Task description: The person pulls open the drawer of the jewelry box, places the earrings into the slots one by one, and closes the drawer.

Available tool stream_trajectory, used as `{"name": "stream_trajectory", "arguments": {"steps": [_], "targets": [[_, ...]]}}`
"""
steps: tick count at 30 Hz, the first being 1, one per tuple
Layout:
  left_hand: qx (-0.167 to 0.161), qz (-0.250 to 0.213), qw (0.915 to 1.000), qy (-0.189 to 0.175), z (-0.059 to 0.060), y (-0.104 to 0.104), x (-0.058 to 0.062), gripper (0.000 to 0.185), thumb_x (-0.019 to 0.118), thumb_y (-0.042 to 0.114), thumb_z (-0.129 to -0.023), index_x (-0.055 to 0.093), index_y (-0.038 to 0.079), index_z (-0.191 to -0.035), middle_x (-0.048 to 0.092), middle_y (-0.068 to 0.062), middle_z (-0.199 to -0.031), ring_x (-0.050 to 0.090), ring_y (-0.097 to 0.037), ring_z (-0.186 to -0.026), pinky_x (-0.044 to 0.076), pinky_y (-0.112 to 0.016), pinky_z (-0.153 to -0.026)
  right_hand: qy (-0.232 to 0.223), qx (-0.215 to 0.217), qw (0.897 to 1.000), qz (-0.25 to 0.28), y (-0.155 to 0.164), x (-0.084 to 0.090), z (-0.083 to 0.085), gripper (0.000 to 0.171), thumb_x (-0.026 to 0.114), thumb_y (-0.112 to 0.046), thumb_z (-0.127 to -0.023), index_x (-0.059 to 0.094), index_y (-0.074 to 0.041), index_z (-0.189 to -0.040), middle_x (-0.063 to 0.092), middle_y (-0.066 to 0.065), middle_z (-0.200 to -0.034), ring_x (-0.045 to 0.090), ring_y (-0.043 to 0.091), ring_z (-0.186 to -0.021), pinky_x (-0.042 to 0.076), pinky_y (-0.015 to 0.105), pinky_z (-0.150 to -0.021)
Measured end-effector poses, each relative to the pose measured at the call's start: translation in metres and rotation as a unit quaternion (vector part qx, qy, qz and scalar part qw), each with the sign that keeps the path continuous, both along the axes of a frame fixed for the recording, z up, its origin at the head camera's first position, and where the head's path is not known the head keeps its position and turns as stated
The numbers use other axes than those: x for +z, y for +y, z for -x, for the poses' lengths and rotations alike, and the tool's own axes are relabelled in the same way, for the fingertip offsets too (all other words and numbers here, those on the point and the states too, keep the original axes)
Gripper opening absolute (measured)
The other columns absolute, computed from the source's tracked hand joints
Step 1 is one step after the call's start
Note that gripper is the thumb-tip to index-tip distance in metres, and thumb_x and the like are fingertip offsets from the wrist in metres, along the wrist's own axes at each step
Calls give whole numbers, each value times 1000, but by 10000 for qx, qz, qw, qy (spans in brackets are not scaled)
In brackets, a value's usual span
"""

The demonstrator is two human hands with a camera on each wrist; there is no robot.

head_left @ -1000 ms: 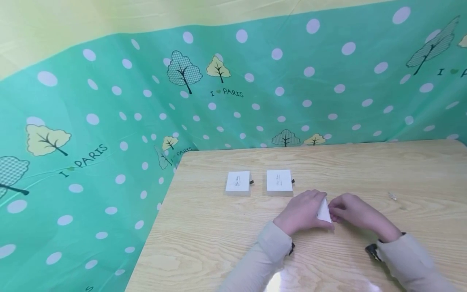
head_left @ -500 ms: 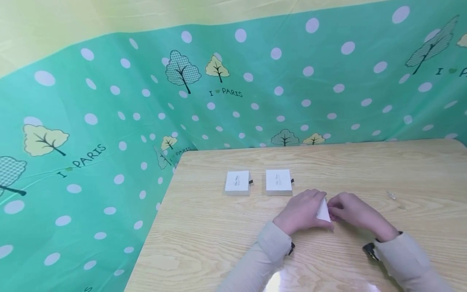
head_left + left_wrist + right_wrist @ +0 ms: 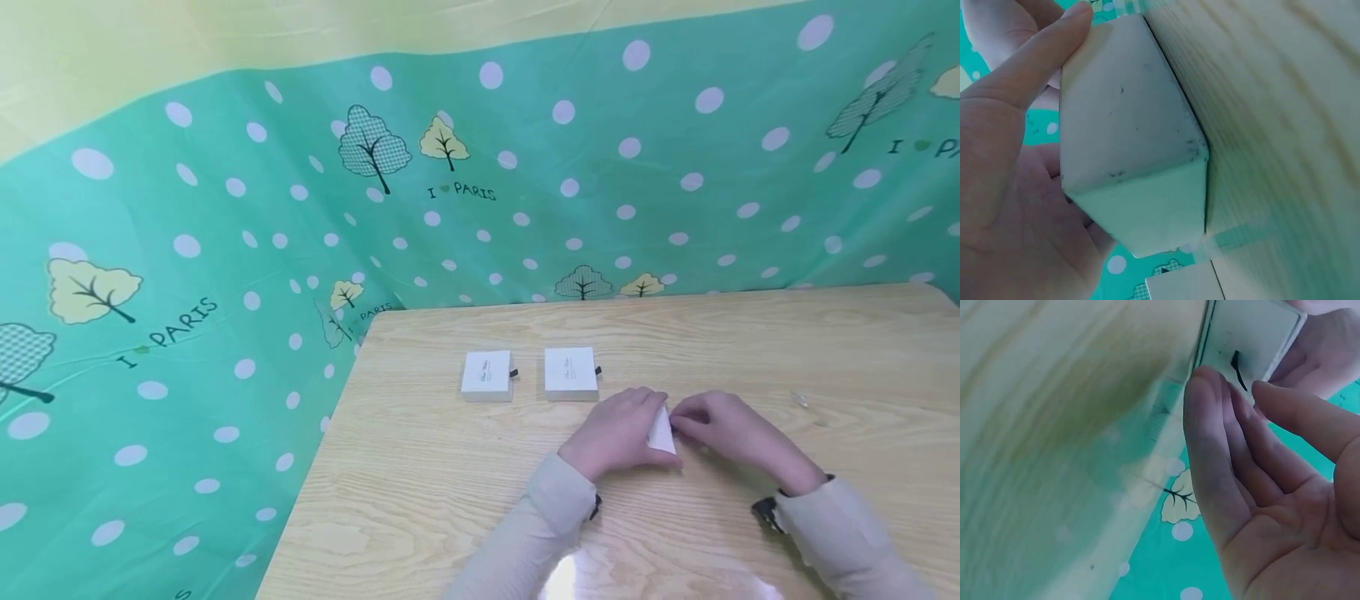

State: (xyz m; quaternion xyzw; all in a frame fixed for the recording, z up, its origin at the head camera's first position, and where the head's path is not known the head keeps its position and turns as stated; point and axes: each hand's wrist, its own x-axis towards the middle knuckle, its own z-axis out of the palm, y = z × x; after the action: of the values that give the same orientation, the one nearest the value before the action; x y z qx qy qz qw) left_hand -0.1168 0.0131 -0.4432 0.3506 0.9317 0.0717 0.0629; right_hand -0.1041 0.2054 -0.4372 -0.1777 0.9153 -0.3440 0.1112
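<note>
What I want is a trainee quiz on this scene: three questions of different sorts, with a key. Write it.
1. Multiple choice. What does the left hand grip?
A) a pen
B) a white box
C) a pair of scissors

2. True or false. The leftmost box is stacked on the middle box.

3. Fill in the blank. The tab nearest the right hand is ____ in colour.

Key
1. B
2. False; they lie apart, side by side on the table.
3. black
</note>
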Motion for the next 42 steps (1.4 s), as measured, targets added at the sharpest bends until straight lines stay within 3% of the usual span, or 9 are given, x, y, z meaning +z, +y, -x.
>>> {"name": "stream_trajectory", "arguments": {"steps": [6, 13, 19, 28, 33, 42], "targets": [[98, 73, 9999, -100, 3, -2, 1, 92, 69, 74, -74, 46, 19, -144, 57, 10, -128, 54, -1, -106, 45, -14, -86, 112, -198, 9993, 296, 1, 7, -2, 25, 64, -16, -96, 70, 0, -115, 71, 14, -111, 65, 37, -107, 51, 56, -90], [127, 12, 9998, -124, 5, -6, 6, 101, 68, 77, -71, 43, 16, -148, 57, 8, -131, 54, -3, -109, 46, -16, -90, 348, -134, 9973, 636, -2, 14, -1, 32, 64, -17, -97, 64, 5, -121, 70, 15, -113, 66, 31, -103, 58, 38, -82], [214, -242, 9990, -323, 4, -17, 14, 99, 70, 73, -74, 41, 17, -150, 54, 8, -138, 52, -5, -118, 43, -19, -100, 165, 81, 9957, 903, -3, 15, -2, 46, 65, -23, -97, 56, 6, -130, 61, 24, -126, 62, 37, -111, 55, 46, -89], [189, -338, 9986, -352, 5, -36, 15, 92, 72, 72, -73, 48, 18, -144, 57, 8, -126, 52, -3, -101, 46, -16, -82, 264, 389, 9949, 897, -12, 14, -5, 69, 78, -33, -85, 51, 6, -134, 54, 27, -133, 60, 43, -111, 54, 55, -89], [100, -307, 9988, -357, 4, -42, 12, 91, 77, 65, -73, 49, 17, -144, 57, 9, -123, 50, 0, -96, 44, -13, -79, 334, 519, 9952, 764, -14, 10, -6, 81, 84, -38, -76, 49, 5, -136, 53, 25, -135, 58, 44, -115, 50, 60, -92], [77, -447, 9973, -572, 2, -46, 6, 85, 82, 55, -74, 50, 17, -143, 56, 9, -126, 51, 0, -103, 44, -13, -88, 566, 638, 9952, 476, -17, 3, -7, 68, 85, -26, -75, 56, 1, -131, 57, 18, -132, 55, 40, -121, 47, 57, -98]]}}
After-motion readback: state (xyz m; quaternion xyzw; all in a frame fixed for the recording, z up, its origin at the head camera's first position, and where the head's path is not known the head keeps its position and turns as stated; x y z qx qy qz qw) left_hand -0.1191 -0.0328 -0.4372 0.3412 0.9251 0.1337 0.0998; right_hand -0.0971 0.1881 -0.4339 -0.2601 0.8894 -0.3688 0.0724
